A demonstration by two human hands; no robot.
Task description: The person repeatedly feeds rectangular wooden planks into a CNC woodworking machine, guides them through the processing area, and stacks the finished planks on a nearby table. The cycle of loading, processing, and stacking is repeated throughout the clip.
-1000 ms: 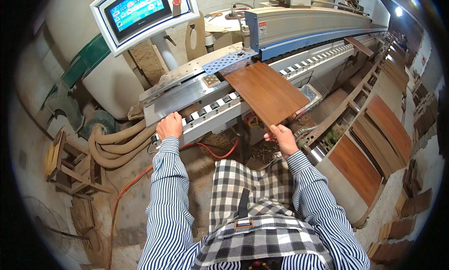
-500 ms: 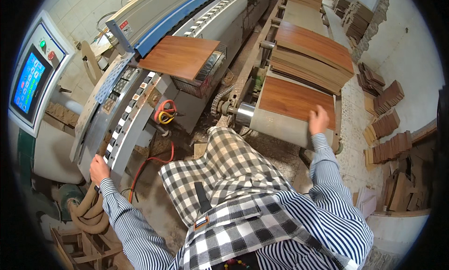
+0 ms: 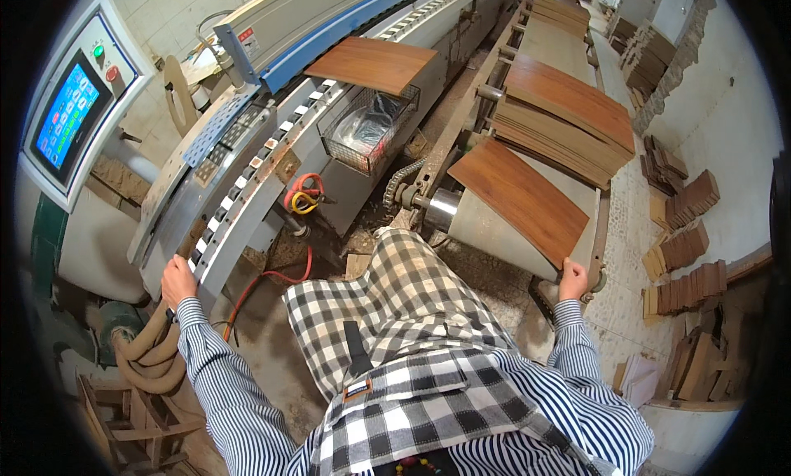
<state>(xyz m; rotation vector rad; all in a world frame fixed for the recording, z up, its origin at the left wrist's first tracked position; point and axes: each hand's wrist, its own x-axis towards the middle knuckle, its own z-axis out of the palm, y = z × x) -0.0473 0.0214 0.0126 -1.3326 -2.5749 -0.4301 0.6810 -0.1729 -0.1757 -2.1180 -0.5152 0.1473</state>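
Note:
My right hand [image 3: 573, 279] pinches the near right corner of a reddish-brown wood panel [image 3: 527, 197]. That panel lies slantwise on the grey belt of a roller conveyor [image 3: 486, 231]. At the left, my left hand [image 3: 179, 280] is closed round the near end of the long machine's bed [image 3: 212, 272]. Its fingertips are partly hidden. A second reddish-brown panel [image 3: 375, 62] lies on the machine's track, against the blue guide rail [image 3: 325, 43], with nobody's hand on it.
Behind the loose panel stands a stack of panels [image 3: 568, 117] on the conveyor. A wire basket [image 3: 367, 138] hangs on the machine, near red-and-yellow-handled scissors [image 3: 305, 194]. A control screen [image 3: 70, 117] stands far left. Small brown boards [image 3: 688, 237] line the right wall.
My right hand has come nearer and taken the panel's corner, turning the panel askew on the belt. The panel on the machine has travelled farther away along the track. My left hand stays put.

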